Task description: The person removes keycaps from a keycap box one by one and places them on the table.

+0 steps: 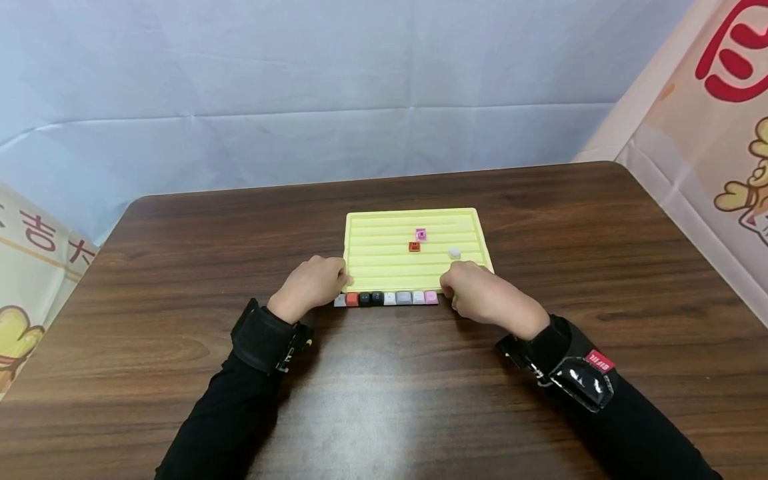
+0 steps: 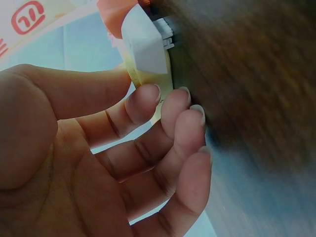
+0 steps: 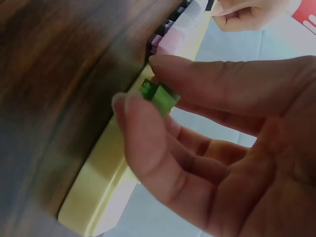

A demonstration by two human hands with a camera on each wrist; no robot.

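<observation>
A pale yellow ridged board (image 1: 384,240) lies on the table. Along its front edge runs a row of keycaps (image 1: 389,299) in white, orange, black, grey and pink. At the front left corner, my left hand (image 1: 313,283) grips the board between thumb and index finger, beside a white keycap (image 2: 144,42); its other fingers are loosely bent. Near the front right corner, my right hand (image 1: 483,293) pinches a small green keycap (image 3: 160,97) between thumb and index finger, right of the pink keycap (image 3: 173,39). The head view hides the green one.
On the board lie a magenta keycap (image 1: 421,234), a red keycap (image 1: 414,247) and a white keycap (image 1: 455,253). The brown wooden table (image 1: 372,393) extends around the board. A pale blue cloth (image 1: 300,87) hangs behind, with printed banners (image 1: 714,147) at the sides.
</observation>
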